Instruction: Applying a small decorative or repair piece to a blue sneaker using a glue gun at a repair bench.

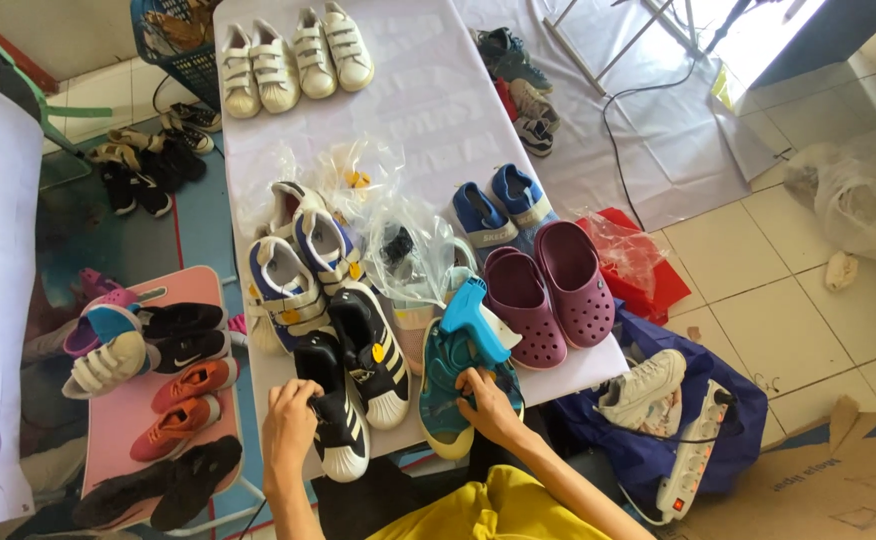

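Observation:
My left hand [291,428] grips the heel of a black sneaker with a white toe cap [338,420] at the near edge of the white table [428,110]. Its twin [373,350] lies just to the right. My right hand [485,402] rests on a teal sneaker [443,385], fingers curled on its side. A light blue tagging gun [470,318] lies on top of that teal shoe. Clear plastic bags [398,235] are heaped in the middle of the table.
The table also holds maroon clogs [553,285], blue shoes [503,205], blue-and-white sneakers [298,265] and two white pairs [293,60]. A pink stool [158,400] at left carries more shoes. A power strip [693,455], blue bag [658,440] and cardboard [848,480] lie at right.

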